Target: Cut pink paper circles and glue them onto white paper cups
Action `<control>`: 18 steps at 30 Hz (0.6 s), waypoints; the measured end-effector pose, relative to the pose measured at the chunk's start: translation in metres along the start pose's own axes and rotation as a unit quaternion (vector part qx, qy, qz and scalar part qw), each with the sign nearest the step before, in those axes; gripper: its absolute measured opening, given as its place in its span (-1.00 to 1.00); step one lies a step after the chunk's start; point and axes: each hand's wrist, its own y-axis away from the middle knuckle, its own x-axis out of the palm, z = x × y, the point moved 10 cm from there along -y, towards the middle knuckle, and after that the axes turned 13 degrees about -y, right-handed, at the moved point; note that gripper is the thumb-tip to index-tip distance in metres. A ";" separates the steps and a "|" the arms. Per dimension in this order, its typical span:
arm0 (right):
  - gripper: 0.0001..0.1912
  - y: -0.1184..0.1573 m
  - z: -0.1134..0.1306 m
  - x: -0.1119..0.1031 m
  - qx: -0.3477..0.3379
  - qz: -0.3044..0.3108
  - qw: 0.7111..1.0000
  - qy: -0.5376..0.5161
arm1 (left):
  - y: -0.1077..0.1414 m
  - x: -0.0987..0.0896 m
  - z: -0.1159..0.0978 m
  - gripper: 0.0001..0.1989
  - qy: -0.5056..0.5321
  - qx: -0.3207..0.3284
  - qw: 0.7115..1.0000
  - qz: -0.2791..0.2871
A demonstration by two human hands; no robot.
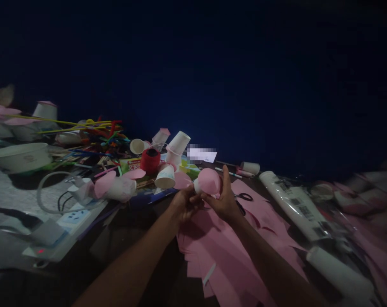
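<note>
A white paper cup (196,186) with a round pink paper piece (209,181) on its end is held between both hands, above the pink sheets. My left hand (184,205) is closed on the cup from the left and below. On the other side, my right hand (224,199) grips the cup and pink paper, its thumb low and a finger pointing up. My palms hide much of the cup. Beneath lie several pink paper sheets (225,251), with black-handled scissors (244,196) on them, partly behind my right hand.
Left of my hands stand paper cups (178,144), a red yarn roll (150,160) and a cup with pink paper circles (118,188). Farther left are coloured pipe cleaners (100,128), a white bowl (21,157) and a power strip (67,228). Wrapped cups (292,204) lie right.
</note>
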 end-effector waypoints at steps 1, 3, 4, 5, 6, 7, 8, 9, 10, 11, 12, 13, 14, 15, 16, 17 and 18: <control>0.10 0.000 -0.001 -0.001 -0.007 -0.003 1.000 0.005 | 0.000 0.000 0.000 -0.75 0.001 0.000 1.000 0.001; 0.09 0.000 -0.002 -0.001 -0.022 -0.006 1.000 0.014 | 0.000 0.000 0.000 -0.77 0.004 0.004 1.000 -0.001; 0.08 0.000 -0.002 -0.001 -0.029 -0.008 0.999 0.019 | 0.000 -0.001 -0.001 -0.78 0.005 0.007 1.000 -0.005; 0.07 0.000 -0.003 -0.002 -0.033 -0.010 0.999 0.027 | 0.000 -0.002 -0.001 -0.79 0.004 0.008 1.000 -0.010; 0.06 0.000 -0.004 -0.003 -0.035 -0.016 0.999 0.034 | 0.000 -0.003 -0.001 -0.79 0.002 0.008 1.000 -0.017; 0.06 -0.001 -0.006 -0.005 -0.034 -0.024 0.998 0.041 | -0.001 -0.004 0.000 -0.79 -0.001 0.007 1.000 -0.026; 0.06 -0.002 -0.009 -0.008 -0.030 -0.034 0.998 0.040 | -0.001 -0.006 0.000 -0.79 -0.005 0.006 0.999 -0.034; 0.06 -0.003 -0.013 -0.011 -0.023 -0.044 0.998 0.031 | -0.001 -0.008 0.001 -0.78 -0.010 0.004 0.999 -0.043; 0.06 -0.005 -0.018 -0.015 -0.012 -0.055 0.998 0.015 | -0.001 -0.009 0.001 -0.78 -0.013 0.004 0.999 -0.052; 0.06 -0.008 -0.024 -0.020 0.001 -0.067 0.998 -0.004 | -0.002 -0.012 0.002 -0.78 -0.025 0.004 0.998 -0.066; 0.06 -0.012 -0.031 -0.025 0.017 -0.081 0.996 -0.021 | -0.002 -0.015 0.002 -0.77 -0.044 0.005 0.996 -0.083; 0.08 -0.016 -0.039 -0.031 0.036 -0.097 0.994 -0.035 | -0.001 -0.018 0.002 -0.77 -0.069 0.007 0.993 -0.100; 0.09 -0.020 -0.046 -0.038 0.055 -0.113 0.991 -0.041 | -0.001 -0.021 0.001 -0.77 -0.099 0.010 0.988 -0.116; 0.11 -0.025 -0.053 -0.044 0.075 -0.129 0.988 -0.038 | -0.001 -0.022 0.001 -0.77 -0.128 0.015 0.983 -0.130; 0.12 -0.030 -0.058 -0.050 0.092 -0.143 0.985 -0.030 | 0.000 -0.022 0.000 -0.77 -0.155 0.019 0.978 -0.139; 0.13 -0.035 -0.063 -0.055 0.106 -0.152 0.982 -0.019 | 0.000 -0.020 0.001 -0.78 -0.175 0.022 0.974 -0.141; 0.14 -0.041 -0.067 -0.058 0.115 -0.157 0.981 -0.006 | 0.001 -0.017 0.001 -0.78 -0.187 0.023 0.972 -0.138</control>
